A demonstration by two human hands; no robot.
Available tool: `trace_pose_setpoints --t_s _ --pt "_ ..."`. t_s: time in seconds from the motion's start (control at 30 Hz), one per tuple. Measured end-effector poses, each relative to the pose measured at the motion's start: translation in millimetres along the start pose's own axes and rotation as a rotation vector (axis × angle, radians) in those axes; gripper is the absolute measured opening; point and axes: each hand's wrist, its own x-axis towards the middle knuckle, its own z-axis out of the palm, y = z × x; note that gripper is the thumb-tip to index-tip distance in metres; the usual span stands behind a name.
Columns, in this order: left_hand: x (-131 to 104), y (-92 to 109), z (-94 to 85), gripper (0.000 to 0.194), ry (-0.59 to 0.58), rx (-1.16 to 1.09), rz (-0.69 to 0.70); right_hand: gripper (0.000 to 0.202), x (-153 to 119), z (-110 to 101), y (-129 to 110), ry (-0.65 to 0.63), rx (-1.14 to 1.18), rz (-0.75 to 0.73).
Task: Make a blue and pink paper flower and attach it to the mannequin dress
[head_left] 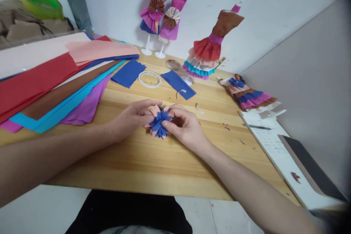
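Observation:
A paper flower (158,123), with pointed blue petals over peach ones, is held between my two hands above the front half of the wooden table. My left hand (137,116) pinches its left side, thumb and fingers closed at the petal edge. On the other side, my right hand (185,124) grips it with the thumb pressed on the blue petals and the fingers curled behind. The back of the flower is hidden. Beyond it lie two pieces of blue crepe paper (128,73), with a white roll of double-sided tape (149,80) between them.
Folded crepe paper sheets (49,84) in several colours cover the left side. Small mannequins in paper dresses (215,40) stand along the wall. Another paper dress (249,95) lies at the right, by a white board (268,150) with a pen. A second tape roll (173,64) sits farther back.

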Motion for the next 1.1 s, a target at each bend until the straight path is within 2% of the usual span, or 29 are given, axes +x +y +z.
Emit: trace_pose_setpoints --t_s 0.1,0.23,0.33,0.4,0.57,0.7,0.77,0.83,1.0,1.03,1.1 --pt "-0.3 -2.0 0.1 0.042 -0.007 0.009 0.028 0.018 -1.1 0.8 -0.4 0.003 -0.024 0.001" --pt "0.4 -4.4 -0.6 0.039 -0.030 0.025 0.084 0.013 -3.3 1.1 -0.1 0.042 -0.015 0.089" --pt "0.7 -5.1 -2.1 0.042 -0.060 0.057 0.122 0.031 -3.3 -0.6 -1.2 0.017 -0.024 0.122" --pt "0.1 -4.9 -3.0 0.046 -0.064 0.076 0.124 0.036 -2.4 -2.5 -2.0 0.002 -0.067 0.102" --pt "-1.7 -4.9 -2.1 0.063 -0.034 -0.011 0.037 0.007 -0.5 -5.6 -3.7 -0.060 -0.157 0.019" --pt "-1.9 -3.3 0.4 0.072 0.078 -0.192 -0.118 0.002 -0.5 -3.3 -5.8 -0.024 -0.107 -0.012" --pt "-1.6 -1.5 0.8 0.070 0.111 -0.266 -0.166 0.006 -0.4 -1.6 -6.2 0.019 -0.067 -0.009" --pt "-1.3 0.1 0.4 0.064 0.099 -0.299 -0.157 0.011 -0.3 -0.4 -5.7 0.052 -0.030 0.023" --pt "-0.8 3.4 1.6 0.037 -0.113 -0.079 -0.031 0.006 0.5 0.8 -2.1 0.118 0.032 0.102" --pt "-0.7 3.8 2.6 0.032 -0.137 -0.036 -0.009 0.005 0.6 0.9 -1.6 0.125 0.030 0.103" --pt "-0.3 3.6 4.4 0.029 -0.128 -0.009 0.013 0.016 0.9 1.0 -0.9 0.119 0.025 0.109"
